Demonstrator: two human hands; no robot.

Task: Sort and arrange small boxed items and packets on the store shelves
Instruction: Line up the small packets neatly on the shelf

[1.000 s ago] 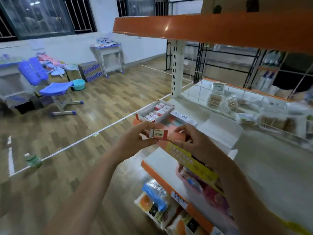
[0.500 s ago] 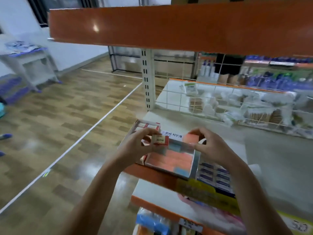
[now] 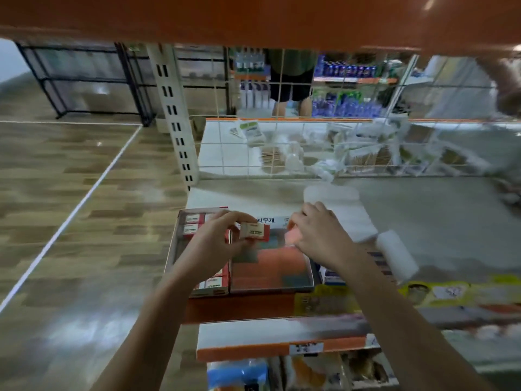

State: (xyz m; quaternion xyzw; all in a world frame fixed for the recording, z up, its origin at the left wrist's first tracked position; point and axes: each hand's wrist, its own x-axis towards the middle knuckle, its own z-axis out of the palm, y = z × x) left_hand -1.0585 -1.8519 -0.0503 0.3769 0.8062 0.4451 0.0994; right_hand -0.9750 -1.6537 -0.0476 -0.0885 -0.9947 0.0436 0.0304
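Observation:
My left hand (image 3: 211, 244) pinches a small red-and-white boxed item (image 3: 253, 231) between thumb and fingertips, just above the shelf's front left corner. Below it lies an open display tray (image 3: 194, 224) with several of the same small boxes in rows. Beside that tray on the right lies an orange display box (image 3: 270, 268) with a white Korean label at its far edge. My right hand (image 3: 320, 234) curls over the far right corner of this orange box. Both stand on the white shelf (image 3: 437, 221).
White wrapped packs (image 3: 394, 255) lie right of my right hand. A wire grid (image 3: 282, 153) backs the shelf, with bagged goods behind it. An orange shelf (image 3: 253, 18) hangs low overhead, on a slotted post (image 3: 172, 117). A person (image 3: 291, 80) stands beyond. Packets (image 3: 282, 371) fill the lower shelf.
The view has swung right and closer to the shelf. The orange display box now lies flat beside the tray. My left hand still holds the small boxed item.

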